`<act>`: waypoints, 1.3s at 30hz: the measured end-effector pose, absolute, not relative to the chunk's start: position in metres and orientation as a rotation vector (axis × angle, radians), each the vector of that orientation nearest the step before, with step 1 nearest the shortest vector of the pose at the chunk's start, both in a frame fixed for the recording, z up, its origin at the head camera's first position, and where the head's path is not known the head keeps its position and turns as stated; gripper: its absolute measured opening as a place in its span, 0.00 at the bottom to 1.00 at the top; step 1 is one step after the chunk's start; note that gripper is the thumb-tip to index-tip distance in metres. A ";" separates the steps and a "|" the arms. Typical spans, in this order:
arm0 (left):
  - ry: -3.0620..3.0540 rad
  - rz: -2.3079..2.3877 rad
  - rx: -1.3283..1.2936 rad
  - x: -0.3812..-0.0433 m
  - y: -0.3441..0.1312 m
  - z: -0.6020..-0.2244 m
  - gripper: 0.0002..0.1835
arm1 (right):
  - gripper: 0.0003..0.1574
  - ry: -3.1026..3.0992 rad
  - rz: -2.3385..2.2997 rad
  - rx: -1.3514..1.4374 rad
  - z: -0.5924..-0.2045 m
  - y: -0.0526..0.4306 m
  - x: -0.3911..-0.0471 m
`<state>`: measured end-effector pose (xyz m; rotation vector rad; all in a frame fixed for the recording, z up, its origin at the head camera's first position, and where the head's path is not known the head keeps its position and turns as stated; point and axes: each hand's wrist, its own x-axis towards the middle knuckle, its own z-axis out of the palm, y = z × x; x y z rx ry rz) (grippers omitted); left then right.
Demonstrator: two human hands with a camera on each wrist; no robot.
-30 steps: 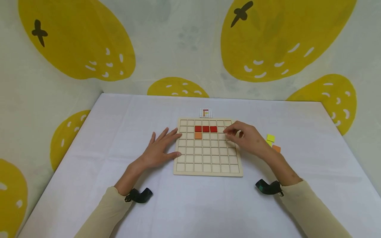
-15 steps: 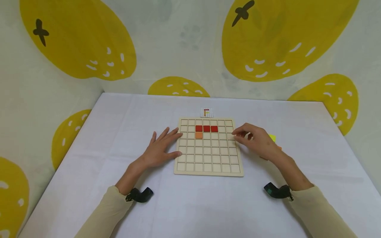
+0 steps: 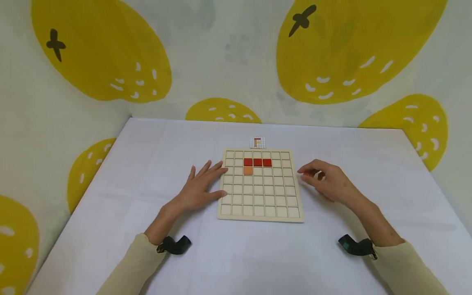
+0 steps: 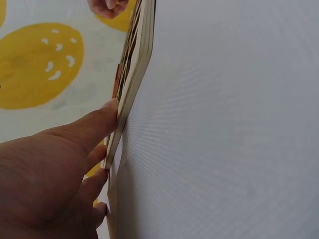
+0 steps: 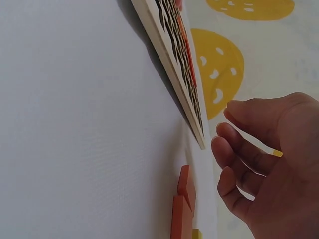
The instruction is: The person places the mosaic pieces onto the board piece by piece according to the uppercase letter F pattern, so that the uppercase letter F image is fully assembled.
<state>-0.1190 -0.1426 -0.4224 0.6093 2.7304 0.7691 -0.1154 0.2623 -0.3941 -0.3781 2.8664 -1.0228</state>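
A square wooden grid board (image 3: 259, 190) lies on the white table. Three red tiles (image 3: 257, 162) form a row in its upper part, and an orange tile (image 3: 248, 170) sits directly below the leftmost one. My left hand (image 3: 199, 188) has its fingers spread, with fingertips and thumb resting on the board's left edge. Just off the right edge hovers my right hand (image 3: 332, 180), its fingers loosely bent. The right wrist view shows a gap between thumb and fingers, with nothing in it. Below that hand are loose orange tiles (image 5: 181, 214) and a bit of yellow tile (image 5: 196, 233).
A small pattern card (image 3: 257, 142) with a coloured grid lies behind the board. Beyond the table's back edge hangs a white cloth with big yellow fruit shapes (image 3: 359, 49). A black wrist camera (image 3: 175, 245) sticks out from each sleeve.
My right hand has moved from over the board's right side to beyond its right edge. In the head view it now hides the loose tiles. The left hand stays on the board.
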 end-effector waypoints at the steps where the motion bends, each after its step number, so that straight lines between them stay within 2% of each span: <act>1: 2.731 0.764 0.610 -0.119 -0.142 -0.422 0.40 | 0.10 2.865 -1.019 -0.375 -0.395 0.264 -0.114; 12: 2.734 0.780 0.611 -0.117 -0.141 -0.421 0.40 | 0.12 2.811 -1.027 -0.302 -0.394 0.277 -0.108; 39: 2.734 0.791 0.619 -0.117 -0.141 -0.423 0.41 | 0.14 2.847 -1.014 -0.336 -0.401 0.313 -0.093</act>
